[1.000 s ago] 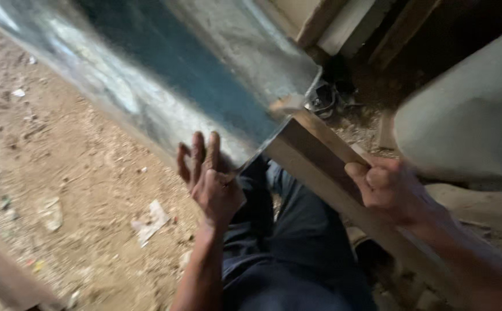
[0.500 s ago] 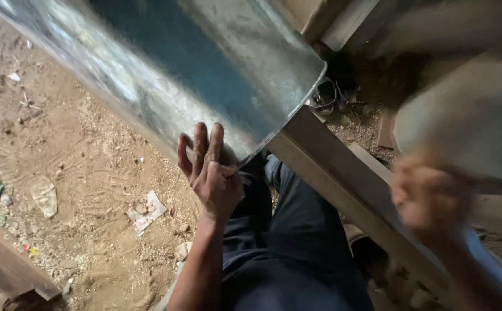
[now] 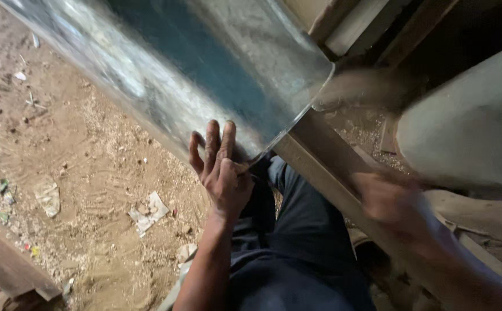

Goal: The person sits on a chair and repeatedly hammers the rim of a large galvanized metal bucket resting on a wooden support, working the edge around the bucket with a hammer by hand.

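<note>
A wide curved metal sheet (image 3: 205,75) lay across a wooden beam (image 3: 331,167) above the sandy floor (image 3: 78,173). The left hand (image 3: 222,173) pressed its edge, fingers spread flat; holding firmly would steady it. The blurred right hand (image 3: 398,204) hovered by the beam, grip indiscernible.

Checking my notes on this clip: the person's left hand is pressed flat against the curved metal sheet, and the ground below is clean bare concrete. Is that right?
Not quite. The left hand does press flat against the curved metal sheet, but the head view shows the ground is sandy dirt strewn with paper scraps and litter, not clean concrete.
</note>
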